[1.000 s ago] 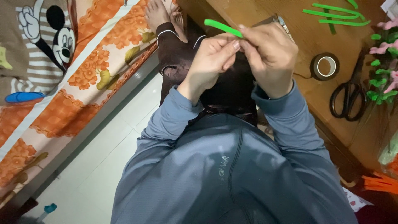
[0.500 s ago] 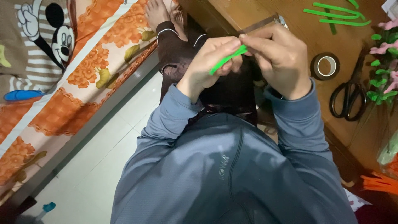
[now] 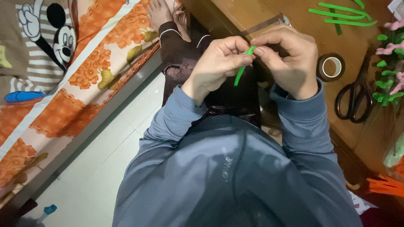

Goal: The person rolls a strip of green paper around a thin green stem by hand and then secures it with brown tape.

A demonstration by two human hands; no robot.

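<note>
**Green strip held between both hands, work only partly done**

A thin green strip (image 3: 243, 67) is pinched between the left hand (image 3: 219, 63) and the right hand (image 3: 286, 59), above the lap and just beside the edge of the wooden table (image 3: 303, 29). The fingers of both hands are closed on its upper end; the lower end hangs free, pointing down and to the left. Whether the strip is already bent or wrapped around something cannot be told, because the fingers hide that part.

It is judged that the work is at an early or middle stage: several more green strips (image 3: 341, 14) lie unused on the table, with a roll of tape (image 3: 331, 67) and black scissors (image 3: 355, 98) untouched near them. Some finished green and pink pieces (image 3: 389, 63) are seen at the right edge.

Compared with one second ago, the strip has been turned from nearly level above the hands to hanging downward, and the hands have been brought closer together.
</note>
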